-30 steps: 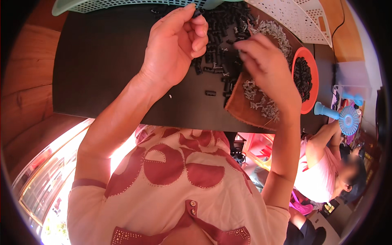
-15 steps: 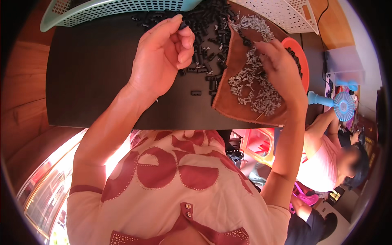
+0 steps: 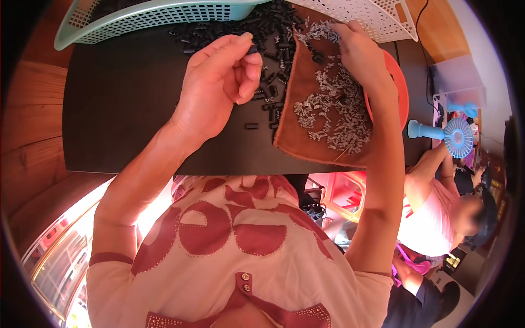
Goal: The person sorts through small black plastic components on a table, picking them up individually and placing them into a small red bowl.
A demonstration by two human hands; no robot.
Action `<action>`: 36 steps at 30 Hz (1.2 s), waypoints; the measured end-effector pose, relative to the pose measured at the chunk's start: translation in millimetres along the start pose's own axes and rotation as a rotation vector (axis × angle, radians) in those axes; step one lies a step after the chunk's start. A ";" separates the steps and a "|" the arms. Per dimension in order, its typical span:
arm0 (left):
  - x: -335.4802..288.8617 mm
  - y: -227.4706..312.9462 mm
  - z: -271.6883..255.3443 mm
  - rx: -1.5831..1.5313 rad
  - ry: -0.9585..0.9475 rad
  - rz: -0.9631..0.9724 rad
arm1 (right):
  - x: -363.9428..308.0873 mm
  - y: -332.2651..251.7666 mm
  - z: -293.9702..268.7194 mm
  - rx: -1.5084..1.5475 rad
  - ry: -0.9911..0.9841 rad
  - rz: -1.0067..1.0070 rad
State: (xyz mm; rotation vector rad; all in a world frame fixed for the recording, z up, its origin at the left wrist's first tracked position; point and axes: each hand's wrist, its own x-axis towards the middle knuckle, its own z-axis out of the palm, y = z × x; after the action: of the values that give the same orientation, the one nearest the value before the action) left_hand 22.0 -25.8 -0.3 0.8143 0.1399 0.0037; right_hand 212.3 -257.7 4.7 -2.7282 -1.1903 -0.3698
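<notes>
My left hand (image 3: 213, 85) is raised over the table, its thumb and forefinger pinching a small black plastic part (image 3: 252, 50), and the other fingers curled. My right hand (image 3: 361, 57) reaches to the far end of a brown cloth (image 3: 292, 136), its fingers bent together at a pile of small metal springs (image 3: 320, 30). Whether a spring is between the fingertips cannot be made out. More springs (image 3: 347, 120) lie spread over the cloth. Beyond my left hand, many loose black plastic parts (image 3: 219, 34) are heaped on the dark table (image 3: 120, 109).
A teal basket (image 3: 164, 15) stands at the far left and a white perforated basket (image 3: 377, 19) at the far right. Partly behind my right forearm is a red bowl (image 3: 402, 90). A small blue fan (image 3: 458, 136) and another person (image 3: 429, 218) are at the right.
My right hand has moved away from me, from over the middle of the cloth to the springs at its far end. My left hand still holds the black part. The view has shifted slightly.
</notes>
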 end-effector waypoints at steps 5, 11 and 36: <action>0.2 -6.2 7.2 0.045 -0.030 -0.153 | -4.2 -3.5 -10.0 0.130 -0.136 -0.078; 5.0 -27.4 23.1 0.029 -0.140 -0.299 | -11.8 -6.3 -26.4 0.193 -0.061 0.018; 7.3 -33.7 15.3 -0.070 -0.227 -0.363 | 16.3 3.8 -8.7 -0.026 -0.206 -0.022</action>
State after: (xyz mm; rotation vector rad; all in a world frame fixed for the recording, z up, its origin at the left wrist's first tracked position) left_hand 29.4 -59.5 -15.3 0.7047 0.0708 -0.4231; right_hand 224.3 -250.8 17.5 -2.8336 -1.2719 -0.1091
